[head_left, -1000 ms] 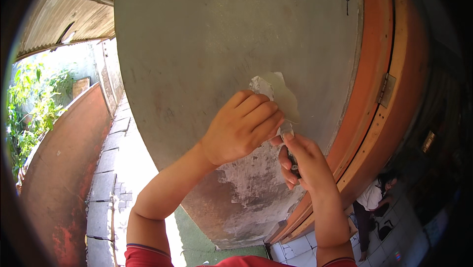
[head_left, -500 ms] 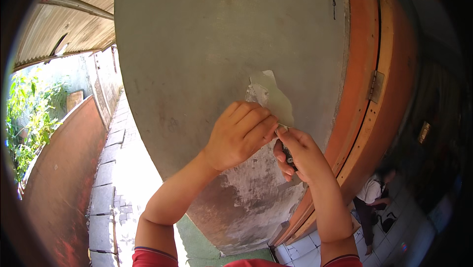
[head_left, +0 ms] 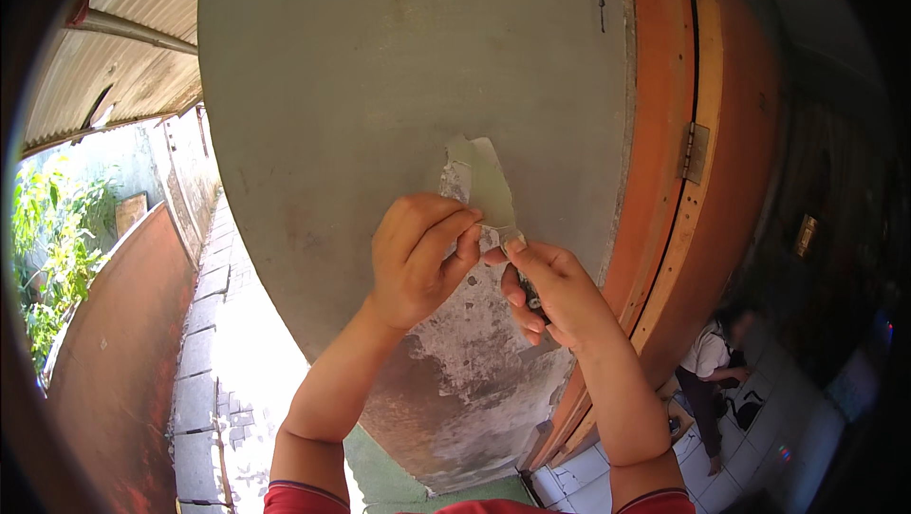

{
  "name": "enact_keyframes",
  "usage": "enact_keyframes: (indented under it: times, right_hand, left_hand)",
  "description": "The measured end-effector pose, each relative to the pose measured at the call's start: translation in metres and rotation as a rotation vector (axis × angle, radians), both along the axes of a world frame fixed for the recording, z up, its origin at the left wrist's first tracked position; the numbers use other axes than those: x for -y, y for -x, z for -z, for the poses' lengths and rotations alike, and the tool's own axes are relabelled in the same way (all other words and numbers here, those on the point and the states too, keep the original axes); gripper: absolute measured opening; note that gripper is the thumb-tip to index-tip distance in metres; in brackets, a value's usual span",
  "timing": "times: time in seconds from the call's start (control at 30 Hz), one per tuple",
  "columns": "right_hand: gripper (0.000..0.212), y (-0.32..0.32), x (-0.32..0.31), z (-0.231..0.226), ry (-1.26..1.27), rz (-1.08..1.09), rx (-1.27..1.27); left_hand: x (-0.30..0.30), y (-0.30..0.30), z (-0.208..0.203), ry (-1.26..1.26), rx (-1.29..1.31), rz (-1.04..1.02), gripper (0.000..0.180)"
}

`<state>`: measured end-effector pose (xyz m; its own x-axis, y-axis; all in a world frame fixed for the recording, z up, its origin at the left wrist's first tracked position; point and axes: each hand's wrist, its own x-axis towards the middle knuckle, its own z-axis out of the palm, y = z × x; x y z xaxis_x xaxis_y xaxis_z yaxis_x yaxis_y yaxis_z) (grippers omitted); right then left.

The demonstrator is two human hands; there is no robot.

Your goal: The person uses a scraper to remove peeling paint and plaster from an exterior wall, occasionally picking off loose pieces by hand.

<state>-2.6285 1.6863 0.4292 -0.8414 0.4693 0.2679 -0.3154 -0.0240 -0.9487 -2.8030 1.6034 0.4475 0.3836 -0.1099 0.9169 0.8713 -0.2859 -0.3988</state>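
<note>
A loose flap of pale green paint (head_left: 491, 182) hangs away from the grey wall (head_left: 408, 68), over a patch where whitish plaster shows. My left hand (head_left: 422, 253) is closed in a pinch at the flap's lower left edge. Just to the right, my right hand (head_left: 555, 291) curls around a small dark object (head_left: 533, 301) with a bit of metal on it; most of it is hidden in the palm, so its kind cannot be made out. My right thumb and forefinger are close to the flap's lower tip. Bare, stained plaster (head_left: 455, 353) spreads below both hands.
An orange door frame (head_left: 655, 134) with a metal hinge (head_left: 696, 153) borders the wall on the right. Beyond it a person (head_left: 707, 362) sits low on white tiles. Leftward lie a sunlit paved path (head_left: 256, 353), a low reddish wall (head_left: 123, 324) and green plants (head_left: 57, 239).
The view has shifted, so wall and hands appear further left. My hands have drawn slightly apart; the flap hangs straighter, and more of its lower edge shows between them.
</note>
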Motion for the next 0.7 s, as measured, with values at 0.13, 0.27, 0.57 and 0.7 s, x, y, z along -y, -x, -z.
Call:
enact_keyframes:
  times: [0.13, 0.27, 0.57, 0.7]
  right_hand:
    - [0.049, 0.002, 0.002, -0.005, 0.008, -0.004, 0.014]
    - [0.047, 0.002, 0.0, 0.002, -0.033, -0.011, -0.012]
    - [0.048, 0.005, -0.006, 0.004, -0.068, -0.015, -0.03]
    - [0.05, 0.008, -0.009, 0.009, -0.06, -0.026, -0.047]
  left_hand:
    - [0.005, 0.002, 0.007, 0.032, 0.023, -0.046, 0.024]
    - [0.005, -0.003, 0.008, 0.076, 0.031, -0.027, 0.024]
    - [0.006, -0.008, 0.01, 0.04, 0.184, -0.005, 0.015]
    - [0.009, -0.003, 0.003, 0.02, 0.55, 0.33, 0.006]
